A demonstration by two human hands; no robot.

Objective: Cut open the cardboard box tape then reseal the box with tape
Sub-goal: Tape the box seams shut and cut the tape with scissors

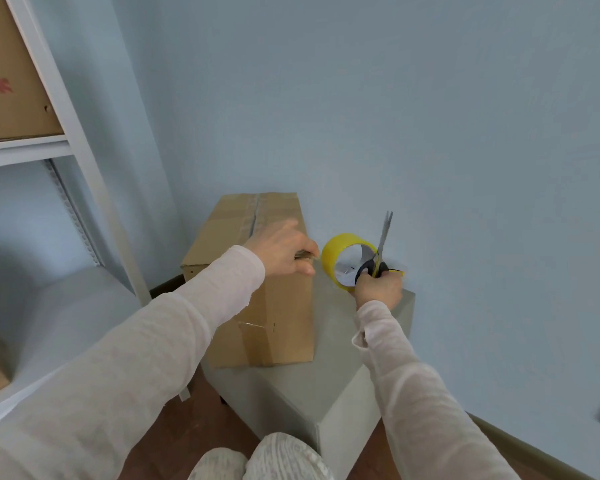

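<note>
A brown cardboard box [278,313] stands on a grey block [302,386], its top seam covered by clear tape with a dark slit along it. My left hand [284,249] lies on the box's top right edge, fingers curled over the flap's rim and gripping it. My right hand [378,287] holds black-handled scissors [383,237], blades pointing up and nearly closed. A yellow tape roll [340,254] stands on edge just left of the scissors, between both hands; I cannot tell whether my right hand also touches it.
A blue wall rises right behind the box and the block. A white metal shelf [84,161] stands at the left with another cardboard box [11,81] on its upper level. Brown floor shows below, and my knees [257,459] are at the bottom edge.
</note>
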